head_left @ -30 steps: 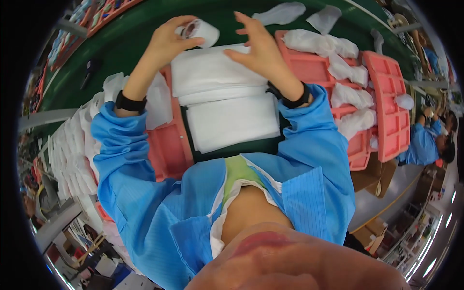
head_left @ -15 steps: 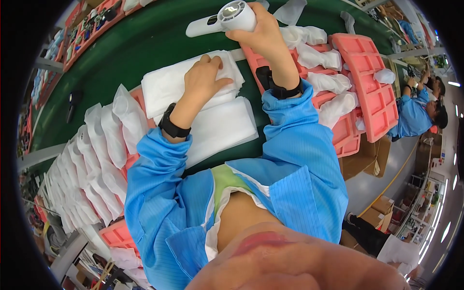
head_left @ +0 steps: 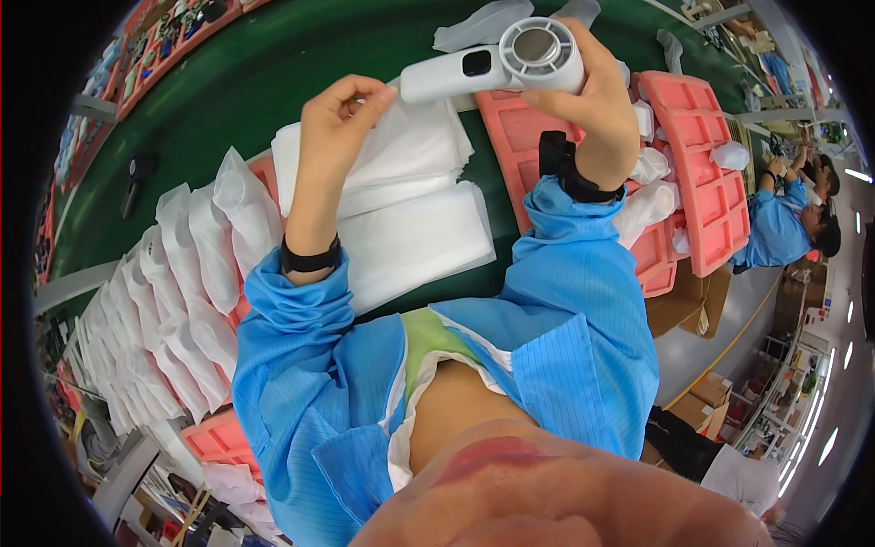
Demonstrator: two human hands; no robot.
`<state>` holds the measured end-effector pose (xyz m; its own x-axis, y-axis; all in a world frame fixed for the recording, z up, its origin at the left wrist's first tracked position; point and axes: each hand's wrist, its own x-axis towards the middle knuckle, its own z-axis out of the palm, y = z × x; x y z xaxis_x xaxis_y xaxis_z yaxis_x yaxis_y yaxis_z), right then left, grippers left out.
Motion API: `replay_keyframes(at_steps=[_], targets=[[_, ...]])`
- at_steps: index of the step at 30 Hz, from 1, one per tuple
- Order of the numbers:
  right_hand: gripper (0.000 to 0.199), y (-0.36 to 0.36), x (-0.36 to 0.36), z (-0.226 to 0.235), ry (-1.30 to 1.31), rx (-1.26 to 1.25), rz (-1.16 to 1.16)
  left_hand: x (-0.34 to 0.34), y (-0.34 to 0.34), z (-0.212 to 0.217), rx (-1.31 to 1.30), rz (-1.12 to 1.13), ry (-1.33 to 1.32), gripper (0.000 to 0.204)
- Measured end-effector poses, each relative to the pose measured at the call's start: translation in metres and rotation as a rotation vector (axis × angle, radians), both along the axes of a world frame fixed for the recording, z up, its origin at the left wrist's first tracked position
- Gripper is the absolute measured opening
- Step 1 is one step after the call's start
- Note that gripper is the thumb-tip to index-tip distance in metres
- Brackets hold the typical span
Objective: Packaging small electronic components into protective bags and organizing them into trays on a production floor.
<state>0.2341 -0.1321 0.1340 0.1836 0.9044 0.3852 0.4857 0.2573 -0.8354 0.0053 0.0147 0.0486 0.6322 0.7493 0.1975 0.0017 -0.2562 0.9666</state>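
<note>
My right hand (head_left: pixel 597 105) is wrapped round the round head of a white handheld fan (head_left: pixel 456 76). The fan lies sideways, its handle pointing left, with a dark oval window near the head. My left hand (head_left: pixel 333 114) is closed in a pinch on the edge of a thin white bag (head_left: pixel 415 132), just below the handle's end. That bag is the top one of a stack and is partly raised. A second stack of white bags (head_left: pixel 419 244) lies nearer to me on the green table (head_left: pixel 273 77).
Left, rows of white-bagged items (head_left: pixel 196 264) fill pink trays. Right, another pink tray (head_left: pixel 697 173) leans over a tray (head_left: pixel 515 137) with bagged pieces. Loose clear bags (head_left: pixel 483 25) lie at the far side. A dark handheld object (head_left: pixel 137 182) rests at far left. Co-workers (head_left: pixel 784 223) sit farther right.
My right hand has moved the fan right and nearer to me. My left hand has gone from lying on the bag stack to pinching the top bag's edge and lifting it.
</note>
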Motion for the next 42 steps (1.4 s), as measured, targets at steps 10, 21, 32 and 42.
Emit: replay_keyframes(at_steps=[10, 21, 32, 42], targets=[[0.058, 0.038, -0.053, -0.024, -0.147, 0.093, 0.123, -0.014, -0.022, 0.036, -0.326, 0.093, -0.517, 0.016], [0.05, 0.049, -0.047, -0.022, -0.063, 0.599, 0.302, -0.016, -0.032, 0.043, -0.012, 0.176, -0.471, 0.012], [0.051, 0.013, -0.051, -0.004, -0.168, 0.347, 0.154, -0.028, -0.012, 0.044, 0.644, 0.421, -0.17, 0.01], [0.055, 0.019, -0.029, -0.007, 0.24, 0.458, 0.269, -0.028, -0.016, 0.044, 0.035, -0.132, -0.3, 0.019]])
